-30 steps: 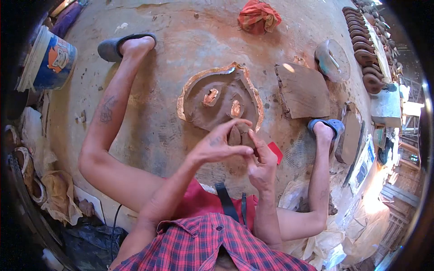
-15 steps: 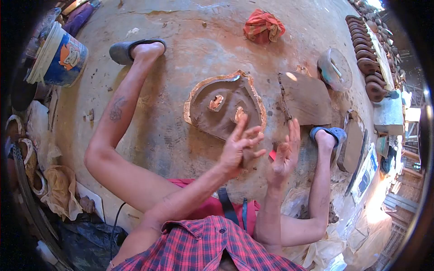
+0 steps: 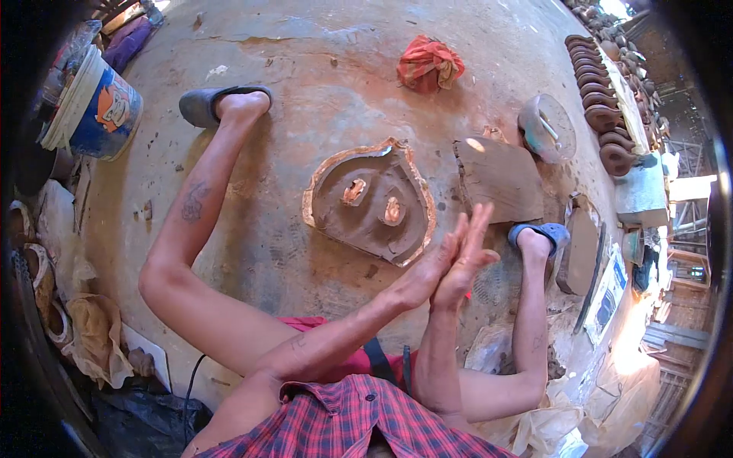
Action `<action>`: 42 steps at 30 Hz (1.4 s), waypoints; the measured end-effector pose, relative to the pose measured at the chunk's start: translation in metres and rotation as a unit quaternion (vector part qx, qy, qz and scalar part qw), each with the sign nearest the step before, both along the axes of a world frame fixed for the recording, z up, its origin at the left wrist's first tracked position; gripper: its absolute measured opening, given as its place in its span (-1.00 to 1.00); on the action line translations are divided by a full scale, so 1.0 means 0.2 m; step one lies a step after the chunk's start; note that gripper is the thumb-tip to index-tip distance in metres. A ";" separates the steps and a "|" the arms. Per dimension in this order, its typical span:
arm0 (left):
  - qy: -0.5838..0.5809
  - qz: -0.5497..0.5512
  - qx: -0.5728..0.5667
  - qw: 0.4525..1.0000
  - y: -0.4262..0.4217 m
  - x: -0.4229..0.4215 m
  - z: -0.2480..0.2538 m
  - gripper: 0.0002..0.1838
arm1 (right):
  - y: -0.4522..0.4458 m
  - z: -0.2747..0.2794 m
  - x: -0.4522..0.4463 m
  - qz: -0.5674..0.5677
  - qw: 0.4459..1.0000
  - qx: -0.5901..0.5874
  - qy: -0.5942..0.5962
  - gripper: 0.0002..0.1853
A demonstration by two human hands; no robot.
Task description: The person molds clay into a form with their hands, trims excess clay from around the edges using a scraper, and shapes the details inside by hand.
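Note:
My left hand (image 3: pixel 429 273) and my right hand (image 3: pixel 463 276) are pressed palm to palm, with fingers stretched forward. Their palms hide what lies between them; a small brown lump of clay showed at my left palm a moment earlier. Just beyond the hands, on the floor, lies a rounded, pointed mould (image 3: pixel 308 202) with a pale, rough rim. Dark wet clay (image 3: pixel 365 227) lines it, around two raised pale openings. Right of the mould lies a flat slab of clay (image 3: pixel 500 182); neither hand touches it.
A red cloth bundle (image 3: pixel 430 62) lies at the far side, and a bowl of water (image 3: pixel 547 128) stands beyond the slab. At left is a blue-and-white bucket (image 3: pixel 107 107). Stacked brown clay pieces (image 3: pixel 592 80) line the right. My legs spread either side of the mould.
My hands were apart, the left near the mould with fingers spread; now their palms have come together, right of the mould's near edge. The view has shifted slightly.

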State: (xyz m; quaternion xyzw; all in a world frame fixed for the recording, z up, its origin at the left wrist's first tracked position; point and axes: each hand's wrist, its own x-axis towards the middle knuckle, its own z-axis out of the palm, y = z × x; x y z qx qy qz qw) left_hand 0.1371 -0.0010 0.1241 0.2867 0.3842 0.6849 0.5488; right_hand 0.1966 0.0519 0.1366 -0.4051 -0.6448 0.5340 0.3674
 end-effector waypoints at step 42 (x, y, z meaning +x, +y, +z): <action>-0.048 0.030 0.131 0.990 0.06 -0.02 -0.03 0.11 | -0.10 0.01 -0.03 0.121 0.981 0.150 0.031 0.24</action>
